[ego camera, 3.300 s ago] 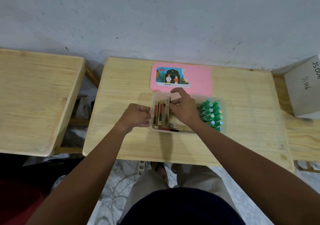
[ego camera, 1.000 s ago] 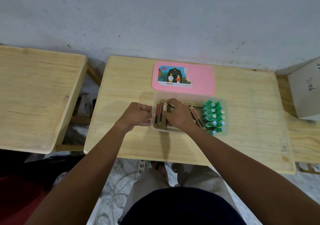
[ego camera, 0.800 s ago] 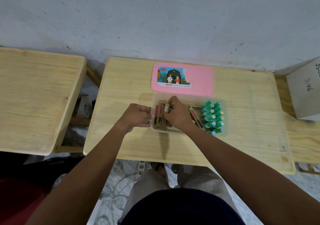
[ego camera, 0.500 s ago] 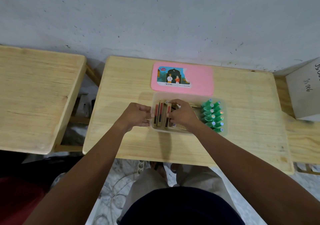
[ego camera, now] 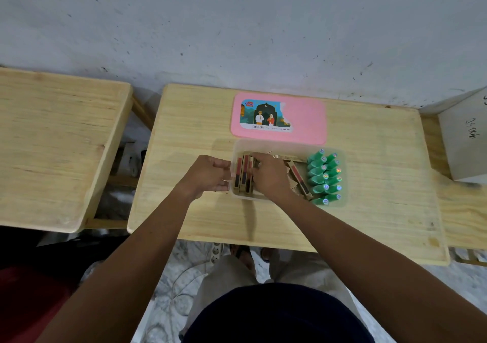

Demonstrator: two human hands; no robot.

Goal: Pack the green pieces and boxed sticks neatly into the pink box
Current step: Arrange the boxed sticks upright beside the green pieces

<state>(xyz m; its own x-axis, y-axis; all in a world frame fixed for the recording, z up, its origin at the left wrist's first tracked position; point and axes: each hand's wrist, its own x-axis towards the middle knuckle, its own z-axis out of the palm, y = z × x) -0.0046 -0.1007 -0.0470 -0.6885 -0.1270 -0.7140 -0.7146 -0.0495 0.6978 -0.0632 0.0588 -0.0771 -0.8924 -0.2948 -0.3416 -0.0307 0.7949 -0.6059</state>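
A clear plastic box sits mid-table, its pink lid lying flat just behind it. Several green pieces are stacked in rows at the box's right end. Boxed sticks stand on edge at the left end; another boxed stick leans loose in the middle. My left hand grips the box's left wall. My right hand is inside the box, pressed against the upright boxed sticks and holding them together.
The box rests on a pale wooden table against a grey wall. A second wooden table stands to the left across a gap. A grey cardboard box sits at the right. My legs and a floor cable show below.
My right hand has slid left and back along the upright boxed sticks, uncovering the loose leaning stick. The left hand has stayed on the box's left wall.
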